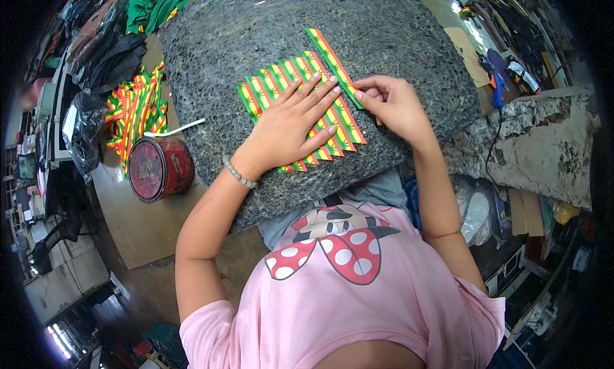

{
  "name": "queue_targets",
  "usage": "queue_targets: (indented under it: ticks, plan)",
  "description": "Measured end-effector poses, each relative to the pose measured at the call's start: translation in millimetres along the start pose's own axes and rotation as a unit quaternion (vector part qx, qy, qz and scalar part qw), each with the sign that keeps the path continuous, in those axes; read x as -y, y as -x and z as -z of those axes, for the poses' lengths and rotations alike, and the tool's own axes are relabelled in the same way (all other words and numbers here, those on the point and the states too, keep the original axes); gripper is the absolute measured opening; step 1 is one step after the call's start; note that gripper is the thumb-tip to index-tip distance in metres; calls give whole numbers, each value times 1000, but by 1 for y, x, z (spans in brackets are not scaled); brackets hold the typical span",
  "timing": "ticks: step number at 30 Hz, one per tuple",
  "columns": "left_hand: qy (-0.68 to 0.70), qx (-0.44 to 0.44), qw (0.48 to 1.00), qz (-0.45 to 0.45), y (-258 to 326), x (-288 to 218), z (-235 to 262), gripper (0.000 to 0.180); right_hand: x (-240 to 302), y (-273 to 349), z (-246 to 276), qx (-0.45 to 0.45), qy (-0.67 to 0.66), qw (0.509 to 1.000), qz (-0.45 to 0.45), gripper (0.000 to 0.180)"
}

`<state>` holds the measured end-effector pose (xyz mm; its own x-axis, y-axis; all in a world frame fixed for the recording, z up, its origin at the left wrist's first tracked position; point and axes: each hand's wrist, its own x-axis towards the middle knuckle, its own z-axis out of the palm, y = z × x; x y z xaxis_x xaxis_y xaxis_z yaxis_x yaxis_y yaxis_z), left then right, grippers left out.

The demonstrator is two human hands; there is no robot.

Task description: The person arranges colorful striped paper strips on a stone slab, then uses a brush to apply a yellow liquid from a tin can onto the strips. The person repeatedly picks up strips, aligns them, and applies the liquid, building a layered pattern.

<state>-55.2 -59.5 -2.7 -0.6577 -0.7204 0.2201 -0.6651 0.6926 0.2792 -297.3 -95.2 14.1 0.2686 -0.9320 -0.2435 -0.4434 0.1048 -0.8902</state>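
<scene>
Several green, yellow and red strips with dark leaf prints [268, 81] lie side by side on a dark, rough-surfaced slab [224, 23]. Flat on top of them rests my left hand [294, 123], fingers spread, covering their middle. One separate strip [326, 49] lies slantwise just right of the row, a narrow gap between them. My right hand [393, 107] pinches the near end of this strip between thumb and forefinger. Its far end reaches up across the slab.
Left of the slab stand a red round tin [160, 167] with a white stick [182, 128] by it and a pile of similar strips [137, 110]. Green cloth [160, 7] lies at the far left. At right, a blue glue gun [497, 81] sits near a worn ledge [543, 145].
</scene>
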Motion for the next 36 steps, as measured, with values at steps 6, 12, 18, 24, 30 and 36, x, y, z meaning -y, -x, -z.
queue_targets:
  ticks: [6,12,18,24,30,36]
  plan:
    - [7,5,1000,3,0,0,-1,62,0,23,-5,-24,41,998,45,30]
    - [5,8,1000,2,0,1,0,62,1,41,-7,-34,57,997,48,30]
    - [2,2,1000,1,1,0,-1,62,2,52,-9,-34,79,995,52,29]
    - [-1,1,1000,0,0,0,0,62,-1,53,-9,-26,88,993,79,28]
    - [13,3,1000,6,1,0,-3,62,6,52,-5,-21,200,974,107,27]
    - [29,-39,999,1,5,5,-16,64,58,28,-1,-36,291,943,155,27]
